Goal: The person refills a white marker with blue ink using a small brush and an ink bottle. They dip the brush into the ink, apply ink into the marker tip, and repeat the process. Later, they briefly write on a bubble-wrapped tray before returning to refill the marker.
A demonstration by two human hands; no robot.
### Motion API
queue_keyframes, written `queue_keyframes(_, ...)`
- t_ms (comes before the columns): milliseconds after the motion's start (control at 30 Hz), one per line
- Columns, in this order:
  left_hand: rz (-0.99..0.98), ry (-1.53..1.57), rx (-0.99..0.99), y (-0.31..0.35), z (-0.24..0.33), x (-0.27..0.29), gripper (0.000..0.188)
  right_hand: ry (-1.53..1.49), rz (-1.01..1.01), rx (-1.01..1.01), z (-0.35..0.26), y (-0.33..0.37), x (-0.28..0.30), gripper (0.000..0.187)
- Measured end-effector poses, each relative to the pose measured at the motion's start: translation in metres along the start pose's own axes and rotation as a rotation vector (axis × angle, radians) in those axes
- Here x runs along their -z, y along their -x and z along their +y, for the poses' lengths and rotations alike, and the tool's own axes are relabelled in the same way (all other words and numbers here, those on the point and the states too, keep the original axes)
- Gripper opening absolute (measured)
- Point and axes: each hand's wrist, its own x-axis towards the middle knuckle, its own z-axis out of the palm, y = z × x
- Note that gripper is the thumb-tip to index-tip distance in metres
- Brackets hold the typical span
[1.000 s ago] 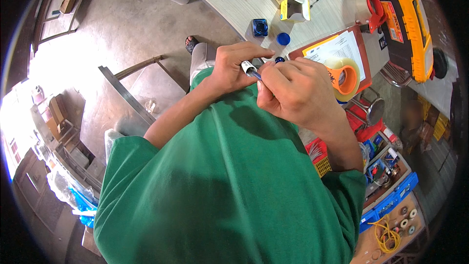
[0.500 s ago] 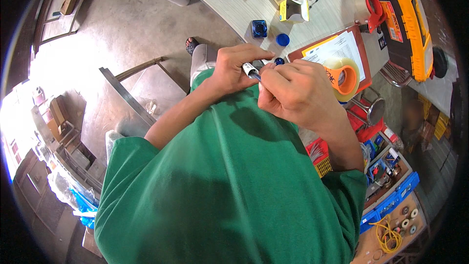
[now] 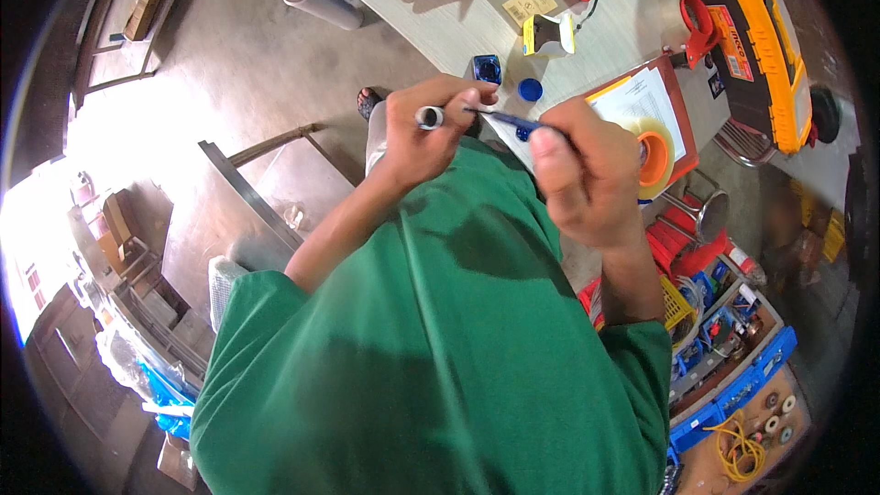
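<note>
My left hand (image 3: 423, 133) is closed around a short white tube (image 3: 429, 117) like a marker barrel, its dark round end facing up. My right hand (image 3: 587, 170) grips a slender dark blue pen-like piece (image 3: 513, 121). Its thin tip points left and reaches the left fingertips; whether they touch it I cannot tell. A small shiny blue knob (image 3: 523, 134) shows just under that piece. Beyond the hands, a dark blue glass ink bottle (image 3: 487, 69) stands on the table near a round blue cap (image 3: 530, 90).
On the table (image 3: 440, 23) are an open yellow-and-white box (image 3: 548, 36), a clipboard with papers (image 3: 646, 105), an orange-cored tape roll (image 3: 654, 160) and a red tape dispenser (image 3: 701, 27). A black-and-yellow toolbox (image 3: 752, 37) stands at right. An open blue tool case (image 3: 733, 385) lies lower right.
My right hand has drawn away to the right with the dark piece, out of the white tube's end. The left hand has shifted slightly left and turned the tube.
</note>
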Motion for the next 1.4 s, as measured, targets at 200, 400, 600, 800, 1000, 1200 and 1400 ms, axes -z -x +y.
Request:
queue_keyframes(200, 0.228, 0.406, 0.034, -0.004, 0.038, 0.025, 0.042, -0.989, 0.335, -0.292, 0.020, 0.004, -0.026, 0.030)
queue_keyframes(400, 0.266, 0.708, -0.097, -0.004, 0.064, 0.031, 0.052, -1.418, 0.386, -0.399, 0.029, 0.011, -0.064, 0.035)
queue_keyframes(600, 0.213, 0.850, -0.107, -0.007, 0.073, 0.021, 0.051, -1.422, 0.286, -0.405, 0.024, 0.012, -0.069, 0.030)
queue_keyframes(800, 0.238, 0.775, -0.106, -0.004, 0.067, 0.016, 0.051, -1.440, 0.271, -0.425, 0.018, 0.012, -0.066, 0.028)
queue_keyframes(1000, 0.203, 0.755, -0.100, -0.001, 0.061, 0.021, 0.050, -1.447, 0.259, -0.432, 0.021, 0.017, -0.061, 0.029)
queue_keyframes(1200, 0.282, 0.717, -0.126, 0.003, 0.062, 0.014, 0.051, -1.475, 0.278, -0.434, 0.021, 0.019, -0.065, 0.027)
queue_keyframes(1400, 0.267, 0.716, -0.121, 0.007, 0.061, 0.015, 0.051, -1.486, 0.253, -0.521, 0.012, 0.024, -0.063, 0.025)
